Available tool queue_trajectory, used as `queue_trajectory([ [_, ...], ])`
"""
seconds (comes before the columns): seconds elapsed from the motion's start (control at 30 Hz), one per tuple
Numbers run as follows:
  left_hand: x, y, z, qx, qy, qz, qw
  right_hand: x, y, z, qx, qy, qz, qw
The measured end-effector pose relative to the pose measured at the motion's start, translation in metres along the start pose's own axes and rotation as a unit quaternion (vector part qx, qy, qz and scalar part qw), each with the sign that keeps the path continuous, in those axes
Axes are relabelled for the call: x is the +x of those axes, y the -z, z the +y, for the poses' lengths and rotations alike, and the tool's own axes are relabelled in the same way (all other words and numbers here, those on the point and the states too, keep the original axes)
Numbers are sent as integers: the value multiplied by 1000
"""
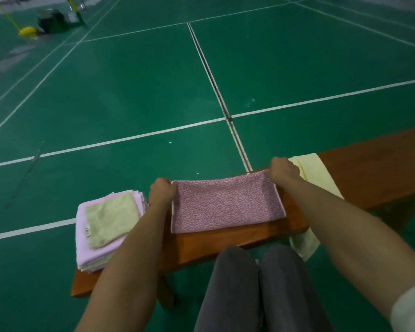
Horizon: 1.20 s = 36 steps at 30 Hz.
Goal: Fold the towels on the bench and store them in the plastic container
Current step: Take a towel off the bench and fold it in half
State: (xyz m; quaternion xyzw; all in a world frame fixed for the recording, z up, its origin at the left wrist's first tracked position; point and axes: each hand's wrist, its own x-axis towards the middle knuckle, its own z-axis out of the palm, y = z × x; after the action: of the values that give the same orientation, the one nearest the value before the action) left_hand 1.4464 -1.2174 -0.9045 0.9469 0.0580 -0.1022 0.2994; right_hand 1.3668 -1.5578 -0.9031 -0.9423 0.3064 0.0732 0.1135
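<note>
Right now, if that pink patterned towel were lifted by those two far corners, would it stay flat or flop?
Probably flop: the pink towel lies thin and flat on the bench, and the yellow towel beside it droops over both edges. It looks light; each hand holds just a corner.

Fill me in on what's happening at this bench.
A person sits at a wooden bench, folding towels. The left hand and right hand each grip a far corner of a pink patterned towel spread across the bench. A stack of folded towels sits at the bench's left end, and a pale yellow towel drapes over it on the right. No plastic container is in view.
</note>
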Motion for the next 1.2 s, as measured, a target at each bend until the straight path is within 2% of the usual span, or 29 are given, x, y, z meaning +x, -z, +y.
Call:
queue_trajectory([
  [0.2, 4, -16, -5, 17, 38, -8, 999, 1, -20, 1, 57, -16, -24, 998],
  [0.3, 5, -19, -5, 11, 76, -34, 996, -2, -22, -4, 119, -43, -75, 989],
  [0.4, 2, -19, -2, 0, 106, -86, 991, -4, -23, -10, 160, -67, -127, 977],
  [0.53, -4, -19, -1, -76, 151, -191, 967, -7, -27, -14, 180, -83, -185, 963],
  [0.63, -12, -22, 4, -86, 154, -238, 955, -11, -29, -10, 199, -81, -183, 959],
  [0.8, -19, -16, 15, -97, 146, -249, 952, -19, -26, -6, 195, -64, -151, 967],
  [1.0, -9, -15, 6, -97, 205, -306, 925, -20, -19, -10, 257, -42, -141, 955],
  [1.1, -10, -19, 2, -80, 197, -300, 930, -21, -3, -21, 276, -14, -144, 950],
  [1.2, -25, -13, 12, -86, 146, -239, 956, -24, 15, -42, 303, 6, -159, 939],
])
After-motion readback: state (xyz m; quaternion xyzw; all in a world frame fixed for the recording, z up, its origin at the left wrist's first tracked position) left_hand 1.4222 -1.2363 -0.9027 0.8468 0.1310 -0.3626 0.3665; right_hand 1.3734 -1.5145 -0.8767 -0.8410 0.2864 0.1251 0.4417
